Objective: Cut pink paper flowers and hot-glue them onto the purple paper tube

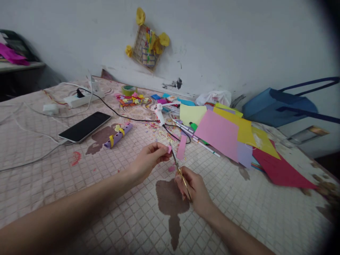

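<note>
Between the thumb and fingers of my left hand [151, 156] is a small piece of pink paper [169, 149]. My right hand [195, 186] grips a pair of gold-handled scissors [181, 173], whose blades point up and left beside the pink piece. Whether the blades touch the paper I cannot tell. A pink paper strip [182, 147] lies on the patterned cloth just beyond the blades, and a small pink scrap [172, 168] rests under them. Past my hands stands a white glue gun [159, 115] with a black cord, among tiny paper scraps.
Left of my hands are a purple paper roll with yellow bands [118, 135], a phone [85, 126] and a power strip [84, 98] with cables. Coloured paper sheets [217, 131] spread to the right, before a blue bag [278, 106]. Green tape [129, 90] sits at the back.
</note>
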{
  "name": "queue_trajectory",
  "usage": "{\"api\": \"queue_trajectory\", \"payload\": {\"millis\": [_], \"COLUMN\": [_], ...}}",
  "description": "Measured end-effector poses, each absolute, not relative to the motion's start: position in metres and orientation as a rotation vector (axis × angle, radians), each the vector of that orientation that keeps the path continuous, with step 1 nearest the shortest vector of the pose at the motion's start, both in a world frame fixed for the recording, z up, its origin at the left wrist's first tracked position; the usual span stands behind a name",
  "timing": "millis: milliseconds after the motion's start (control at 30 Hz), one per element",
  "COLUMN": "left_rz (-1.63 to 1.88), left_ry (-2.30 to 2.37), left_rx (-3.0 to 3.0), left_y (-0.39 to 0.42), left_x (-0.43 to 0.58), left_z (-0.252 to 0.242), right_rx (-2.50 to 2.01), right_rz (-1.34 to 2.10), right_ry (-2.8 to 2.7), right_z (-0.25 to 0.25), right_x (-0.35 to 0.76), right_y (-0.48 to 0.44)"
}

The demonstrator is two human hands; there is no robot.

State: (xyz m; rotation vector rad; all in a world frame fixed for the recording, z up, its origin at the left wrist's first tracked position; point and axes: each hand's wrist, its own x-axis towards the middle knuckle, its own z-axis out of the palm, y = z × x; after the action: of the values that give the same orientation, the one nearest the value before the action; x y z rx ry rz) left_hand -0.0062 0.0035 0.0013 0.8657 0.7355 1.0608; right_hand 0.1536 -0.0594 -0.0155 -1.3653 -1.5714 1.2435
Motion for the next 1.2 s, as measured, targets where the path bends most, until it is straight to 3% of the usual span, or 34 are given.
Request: {"api": "queue_trajectory", "payload": {"millis": [1200], "left_rz": [0.92], "left_ry": [0.785], "left_rx": [1.132], "left_y": [0.009], "left_x": [-0.011], "left_z": [-0.001], "right_rx": [-1.253], "right_rz": [1.42], "right_ry": [-1.461], "right_z": [-0.002], "right_x": [0.161], "right_y": [-0.052]}}
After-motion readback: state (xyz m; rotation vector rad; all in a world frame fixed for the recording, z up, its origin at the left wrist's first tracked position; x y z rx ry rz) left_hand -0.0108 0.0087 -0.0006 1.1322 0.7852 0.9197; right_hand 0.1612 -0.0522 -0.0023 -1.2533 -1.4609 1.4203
